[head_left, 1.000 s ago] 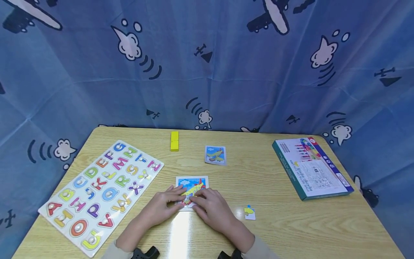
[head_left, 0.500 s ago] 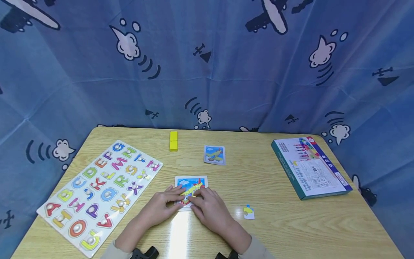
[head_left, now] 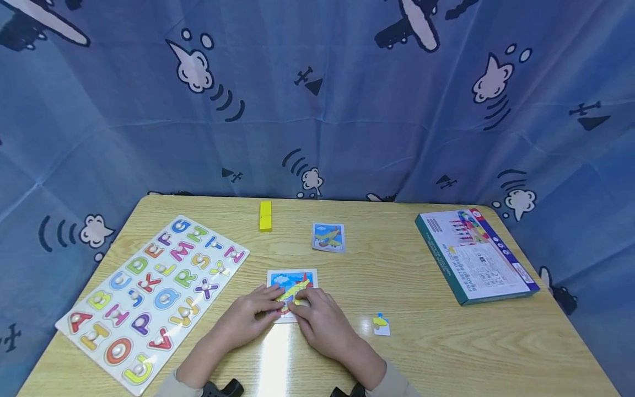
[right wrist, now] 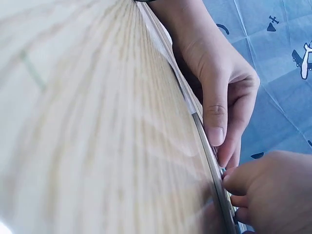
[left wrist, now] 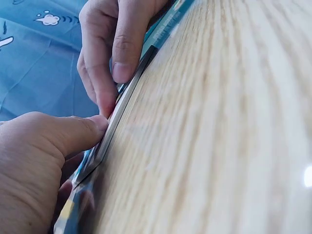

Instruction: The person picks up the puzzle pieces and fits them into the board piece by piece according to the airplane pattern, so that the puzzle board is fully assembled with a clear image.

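In the head view, a small airplane jigsaw puzzle (head_left: 292, 278) in a white-edged tray lies near the front of the table. My left hand (head_left: 253, 314) rests its extended fingers on the puzzle's left side. From the right, my right hand (head_left: 324, 322) presses bent fingertips onto its lower middle, hiding part of the picture. In the left wrist view, the right thumb (left wrist: 123, 70) stands apart from the pressing forefinger. Both hands' fingertips come close together over the tray's edge. A loose puzzle piece (head_left: 381, 325), yellow, blue and white, lies right of my right hand.
A matching airplane picture card (head_left: 328, 237) lies behind the puzzle. Yellow blocks (head_left: 265, 216) stand near the table's back edge. An alphabet peg board (head_left: 163, 259) occupies the left side. A flat green-edged box (head_left: 476, 259) lies at the right, and a blue curtain (head_left: 317, 99) hangs behind.
My right fingertips shift slightly over the puzzle, while the left hand stays in place. The whole head view drifts a little to the left.
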A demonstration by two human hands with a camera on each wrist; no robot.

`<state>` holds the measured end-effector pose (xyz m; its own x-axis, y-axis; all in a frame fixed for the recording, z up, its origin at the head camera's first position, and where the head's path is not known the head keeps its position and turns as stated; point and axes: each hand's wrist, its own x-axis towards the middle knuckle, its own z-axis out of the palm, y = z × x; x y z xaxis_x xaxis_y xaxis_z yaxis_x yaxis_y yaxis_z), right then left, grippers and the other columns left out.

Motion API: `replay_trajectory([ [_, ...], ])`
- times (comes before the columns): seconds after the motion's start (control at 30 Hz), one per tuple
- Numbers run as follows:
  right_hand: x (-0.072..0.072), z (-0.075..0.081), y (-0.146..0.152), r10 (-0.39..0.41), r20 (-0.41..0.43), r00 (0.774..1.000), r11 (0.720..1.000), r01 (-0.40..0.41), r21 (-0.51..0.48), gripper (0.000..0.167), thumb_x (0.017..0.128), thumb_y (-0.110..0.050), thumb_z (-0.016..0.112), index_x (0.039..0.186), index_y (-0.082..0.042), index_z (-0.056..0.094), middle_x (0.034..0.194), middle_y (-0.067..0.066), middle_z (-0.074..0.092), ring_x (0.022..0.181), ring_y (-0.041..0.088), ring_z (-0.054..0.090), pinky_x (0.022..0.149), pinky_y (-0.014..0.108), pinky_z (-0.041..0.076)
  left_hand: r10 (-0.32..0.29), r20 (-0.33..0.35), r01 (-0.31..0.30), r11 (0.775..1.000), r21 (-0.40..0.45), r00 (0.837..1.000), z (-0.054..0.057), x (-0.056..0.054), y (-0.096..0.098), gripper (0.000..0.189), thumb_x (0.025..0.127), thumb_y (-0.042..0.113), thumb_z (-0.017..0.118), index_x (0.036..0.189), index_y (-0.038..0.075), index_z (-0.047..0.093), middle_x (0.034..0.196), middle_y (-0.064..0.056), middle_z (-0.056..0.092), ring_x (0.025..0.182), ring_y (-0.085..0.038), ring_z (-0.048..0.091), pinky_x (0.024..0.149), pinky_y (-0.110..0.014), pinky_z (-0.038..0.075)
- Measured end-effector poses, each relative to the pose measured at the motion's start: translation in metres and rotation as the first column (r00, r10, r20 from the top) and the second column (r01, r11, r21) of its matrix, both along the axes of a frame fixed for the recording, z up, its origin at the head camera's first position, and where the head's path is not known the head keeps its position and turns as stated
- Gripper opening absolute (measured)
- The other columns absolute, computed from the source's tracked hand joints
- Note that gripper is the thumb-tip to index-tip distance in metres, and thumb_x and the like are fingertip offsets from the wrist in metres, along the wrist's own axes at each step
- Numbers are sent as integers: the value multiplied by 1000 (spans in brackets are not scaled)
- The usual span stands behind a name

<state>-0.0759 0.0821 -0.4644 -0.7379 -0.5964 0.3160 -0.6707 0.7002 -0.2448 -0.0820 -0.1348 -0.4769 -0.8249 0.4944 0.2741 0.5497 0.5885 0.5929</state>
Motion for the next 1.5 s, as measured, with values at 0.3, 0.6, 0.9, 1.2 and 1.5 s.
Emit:
replay_trajectory([
  [0.3, -2, -2, 1, -1, 33, 999, 996, 4, -84, 24, 90, -17, 62, 112, -15, 72, 110, -2, 62, 102, 15, 56, 91, 34, 50, -80, -142, 74, 996, -46, 987, -1, 2, 4, 22, 86, 23, 69, 106, 16, 74, 127, -1, 63, 124, -23, 55, 111, -48, 36],
  [0.6, -2, 1, 3, -2, 104, 995, 996, 10, -85, 30, 92, -18, 59, 120, -9, 66, 116, 0, 63, 112, 18, 55, 102, 39, 47, -104, -101, 95, 992, -87, 989, -1, 5, 9, 29, 90, 28, 64, 115, 15, 70, 135, -4, 57, 128, -23, 50, 113, -47, 34],
  [0.9, 8, 10, 29, -80, 191, 978, 990, 100, -102, 42, 89, -22, 64, 129, -10, 57, 124, 2, 59, 118, 19, 54, 101, 39, 49, -88, -48, 85, 995, -61, 995, -1, 5, 10, 27, 90, 27, 65, 115, 17, 70, 136, -1, 56, 130, -22, 48, 114, -46, 32],
  [1.2, 22, 16, 77, -221, 249, 943, 969, 242, -54, 47, 86, -25, 70, 129, -12, 57, 125, 1, 59, 119, 20, 54, 100, 42, 48, -83, 0, 83, 996, -32, 997, -1, 5, 10, 26, 90, 26, 65, 114, 17, 70, 136, 1, 55, 131, -20, 47, 115, -45, 29],
  [1.5, 35, 11, 117, -312, 218, 925, 942, 331, -60, 51, 79, -20, 77, 126, -11, 59, 124, -1, 58, 117, 17, 53, 91, 39, 53, -69, 37, 70, 997, -15, 997, -3, 5, 10, 26, 90, 26, 65, 114, 18, 70, 137, 2, 54, 132, -20, 46, 116, -45, 28],
])
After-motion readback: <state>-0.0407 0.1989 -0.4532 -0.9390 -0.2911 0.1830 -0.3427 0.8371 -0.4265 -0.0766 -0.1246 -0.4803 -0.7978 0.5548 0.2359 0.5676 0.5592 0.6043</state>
